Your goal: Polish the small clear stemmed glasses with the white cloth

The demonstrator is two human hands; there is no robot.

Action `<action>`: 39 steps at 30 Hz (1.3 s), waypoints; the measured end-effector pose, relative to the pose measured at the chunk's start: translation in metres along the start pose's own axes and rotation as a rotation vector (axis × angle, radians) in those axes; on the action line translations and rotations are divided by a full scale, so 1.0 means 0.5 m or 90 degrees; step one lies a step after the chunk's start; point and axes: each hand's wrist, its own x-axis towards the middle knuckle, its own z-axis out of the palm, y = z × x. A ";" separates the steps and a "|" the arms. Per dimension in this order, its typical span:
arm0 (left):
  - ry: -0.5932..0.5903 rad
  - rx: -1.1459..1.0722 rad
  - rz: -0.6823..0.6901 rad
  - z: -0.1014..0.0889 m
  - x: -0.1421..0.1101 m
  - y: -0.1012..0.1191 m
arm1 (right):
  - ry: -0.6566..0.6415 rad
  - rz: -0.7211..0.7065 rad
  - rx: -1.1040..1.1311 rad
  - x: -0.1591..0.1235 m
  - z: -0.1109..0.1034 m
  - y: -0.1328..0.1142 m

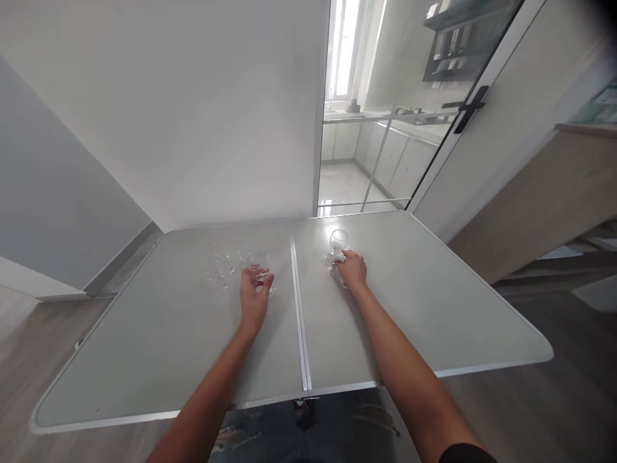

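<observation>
A small clear stemmed glass (338, 243) stands upright on the grey folding table (409, 302), just right of the centre seam. My right hand (353, 270) is closed on a crumpled white cloth or tissue pressed against the foot of the glass. My left hand (254, 296) rests left of the seam, fingers curled around a small clear object that is hard to make out. Water drops or bits of clear material (224, 267) are scattered on the table beyond my left hand.
A white wall stands behind the table. A glass sliding door (385, 109) with a black handle (470, 108) opens onto a kitchen at the back right. A wooden counter (554, 186) stands to the right. Wood flooring surrounds the table.
</observation>
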 end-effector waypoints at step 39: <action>-0.257 -0.296 -0.204 0.065 0.038 -0.054 | -0.399 0.148 0.978 -0.143 -0.064 -0.164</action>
